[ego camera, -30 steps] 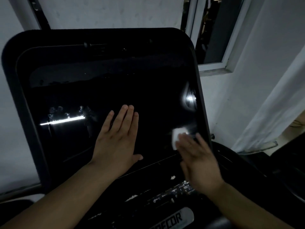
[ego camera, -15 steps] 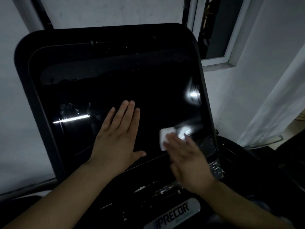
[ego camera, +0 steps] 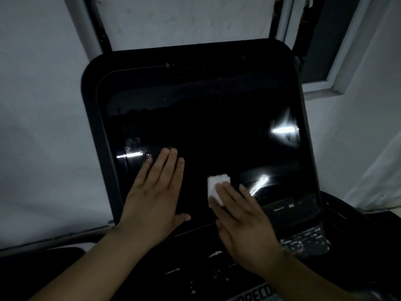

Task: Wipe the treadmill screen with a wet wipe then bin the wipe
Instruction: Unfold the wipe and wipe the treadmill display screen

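The dark, tilted treadmill screen [ego camera: 217,127] carries both hands. The left hand [ego camera: 155,198] lies flat at its 7 o'clock, and at 6 o'clock the right hand [ego camera: 245,224] — also flat — presses a folded white wet wipe [ego camera: 214,185] against it.

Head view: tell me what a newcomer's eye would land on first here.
The big black treadmill screen fills the middle, with bright glare streaks near its right and left edges. Low on it, a small white wet wipe stands out, pressed under the right hand. The left hand lies flat on the glass beside it.
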The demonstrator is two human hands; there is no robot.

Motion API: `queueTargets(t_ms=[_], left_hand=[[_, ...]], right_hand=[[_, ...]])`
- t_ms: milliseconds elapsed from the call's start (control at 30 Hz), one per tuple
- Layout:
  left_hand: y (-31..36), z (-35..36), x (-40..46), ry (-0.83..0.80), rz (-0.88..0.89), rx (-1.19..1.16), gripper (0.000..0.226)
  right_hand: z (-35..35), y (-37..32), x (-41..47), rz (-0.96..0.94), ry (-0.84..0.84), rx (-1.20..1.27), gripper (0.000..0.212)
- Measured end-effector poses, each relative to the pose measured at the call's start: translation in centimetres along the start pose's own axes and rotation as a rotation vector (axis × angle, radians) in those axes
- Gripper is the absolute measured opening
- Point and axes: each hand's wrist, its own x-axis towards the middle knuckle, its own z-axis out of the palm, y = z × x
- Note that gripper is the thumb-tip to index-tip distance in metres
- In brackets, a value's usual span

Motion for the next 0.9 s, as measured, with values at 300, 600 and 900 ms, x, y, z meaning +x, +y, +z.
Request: queueTargets(t_ms=[300, 600, 900], left_hand=[[0.1, -0.9, -0.1, -0.067, -0.019, -0.075, 0.124], [-1.4, -0.5, -1.1, 0.021, 0.075, -0.128, 0.131], [-7.0, -1.0, -6.8, 0.040, 0.006, -0.032, 0.137]], right_hand=[[-2.5, 8.7, -1.4, 0.522, 0.096, -0.051, 0.057], [1.8, -5.2, 1.0, -0.008, 0.075, 0.057, 0.047], [-2.5, 6.4, -3.3, 0.395, -0.002, -0.032, 0.056]])
